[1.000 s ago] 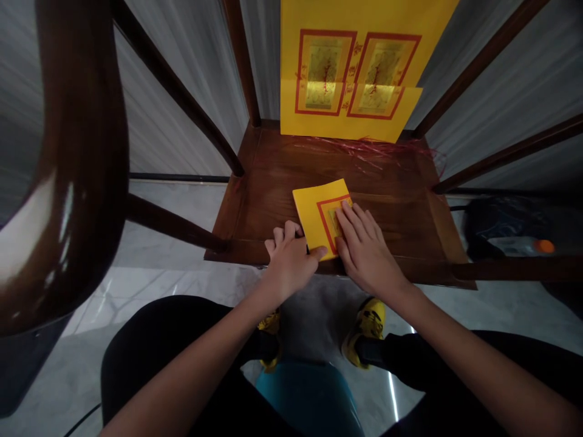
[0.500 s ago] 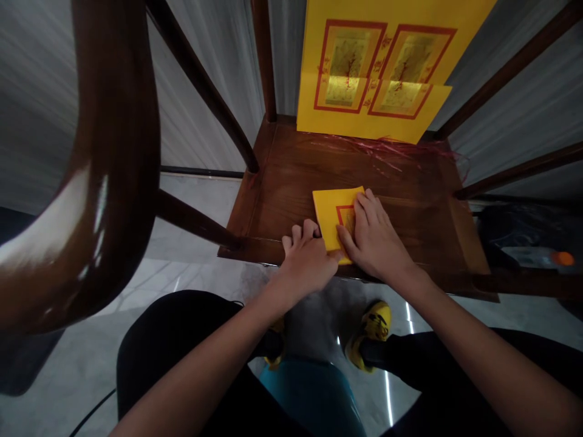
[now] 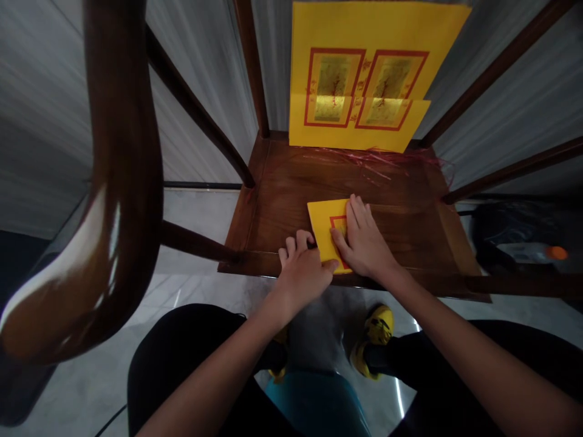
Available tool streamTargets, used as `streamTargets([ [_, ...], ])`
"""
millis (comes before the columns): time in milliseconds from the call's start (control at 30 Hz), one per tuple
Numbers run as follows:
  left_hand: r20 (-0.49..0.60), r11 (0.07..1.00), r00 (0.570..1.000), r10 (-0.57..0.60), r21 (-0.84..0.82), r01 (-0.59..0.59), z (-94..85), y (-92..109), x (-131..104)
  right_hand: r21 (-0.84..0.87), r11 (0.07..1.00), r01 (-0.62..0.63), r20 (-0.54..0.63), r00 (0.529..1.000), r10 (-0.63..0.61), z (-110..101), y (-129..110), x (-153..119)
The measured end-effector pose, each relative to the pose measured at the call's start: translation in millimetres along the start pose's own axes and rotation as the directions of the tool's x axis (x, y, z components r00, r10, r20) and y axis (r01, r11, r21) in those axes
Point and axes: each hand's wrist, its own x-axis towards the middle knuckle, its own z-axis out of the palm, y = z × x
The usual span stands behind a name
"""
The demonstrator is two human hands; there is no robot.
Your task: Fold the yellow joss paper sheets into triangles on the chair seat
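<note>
Yellow paper (image 3: 322,227) lying on the near part of a brown wooden seat (image 3: 282,209), between a person's two hands. The left hand (image 3: 301,270) lies at the paper's near left corner: its thumb rests on the upper surface close to the near edge, while its other fingers are curled beside the left edge. Whether that hand is clamped on the paper cannot be told, the underside being hidden. The right hand (image 3: 364,240) is extended flat over the right portion, its fingers side by side and its thumb set apart toward the left, partly covering a red-bordered print (image 3: 337,226). The paper's far left corner is uncovered, and its near edge lies close to the front of the seat. At the far side of the seat, larger yellow sheets (image 3: 364,27) bearing two red frames stand upright; pink strands (image 3: 371,159) lie just in front of them. A curved wooden armrest (image 3: 127,243) occupies the left foreground. On the right, beyond the seat, is a bottle with an orange cap (image 3: 556,252).
</note>
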Motion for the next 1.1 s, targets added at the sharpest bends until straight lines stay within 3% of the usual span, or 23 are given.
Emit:
streamTargets([
  [133,-0.189,1.0,0.982,0.022,0.024,-0.017,6.7,-0.1,-1.9,0.048,0.999,-0.016,-0.011,1.0,0.017,0.8,-0.9,1.4],
  [200,-0.338,0.995,0.937,0.088,0.079,-0.065,14.1,4.3,-0.6,0.076,0.997,-0.027,-0.019,0.999,0.028,0.5,-1.2,1.7],
  [267,-0.442,0.965,0.863,0.243,0.199,-0.17,22.5,10.2,4.0,0.085,0.996,-0.026,-0.026,0.999,0.029,0.0,-1.4,1.4],
  [333,-0.421,0.897,0.804,0.419,0.333,-0.293,30.2,15.1,11.9,0.071,0.997,-0.014,-0.024,1.0,0.016,-0.5,-2.0,0.8],
  [367,-0.366,0.86,0.796,0.482,0.373,-0.349,33.2,16.6,16.4,0.06,0.998,-0.008,-0.019,1.0,0.009,-0.7,-2.5,0.6],
  [467,-0.228,0.852,0.849,0.477,0.356,-0.383,38.9,16.0,29.1,0.042,0.999,-0.031,-0.017,0.999,0.032,-1.2,-4.9,0.5],
  [567,-0.205,0.891,0.894,0.398,0.316,-0.325,40.6,11.5,35.3,0.059,0.994,-0.092,-0.032,0.995,0.094,-2.7,-8.2,0.3],
  [867,-0.177,0.885,0.899,0.4,0.331,-0.328,40.0,10.2,35.2,0.029,0.989,-0.143,0.074,0.987,0.14,-17.4,-14.6,-9.6],
  [1100,-0.154,0.879,0.904,0.399,0.346,-0.329,37.6,13.4,35.6,0.031,0.997,-0.069,0.062,0.996,0.067,-23.5,-5.0,-9.0],
])
